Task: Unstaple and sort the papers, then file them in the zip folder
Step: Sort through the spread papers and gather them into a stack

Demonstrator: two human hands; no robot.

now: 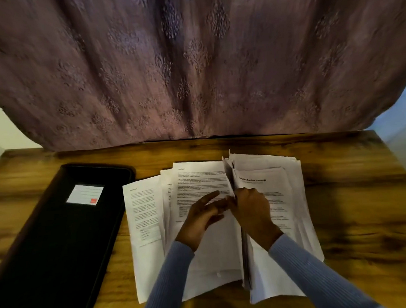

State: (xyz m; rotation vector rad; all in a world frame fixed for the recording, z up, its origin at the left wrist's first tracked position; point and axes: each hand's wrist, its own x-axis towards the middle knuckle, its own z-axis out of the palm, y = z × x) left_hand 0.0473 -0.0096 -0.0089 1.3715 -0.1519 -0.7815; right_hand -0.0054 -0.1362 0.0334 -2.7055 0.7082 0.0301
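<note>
At the frame's centre we held a raised sheet (230,178) in our right hand (251,210); our left hand (202,216), grip relaxed, touched the papers (199,185) on the tabletop (356,203).

A home room — patterned curtain (190,58) hanging behind a wooden desk (356,203) by a plain wall (0,127).

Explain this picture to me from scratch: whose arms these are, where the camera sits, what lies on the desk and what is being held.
There is no machine here. A person wears a camera on the head, looking down at their own hands. On the wooden desk lie a closed black zip folder at left and spread printed papers. The right hand grips a sheaf of pages raised on edge; the left hand, fingers fairly straight, reaches to that sheaf. A patterned curtain hangs behind.
</note>
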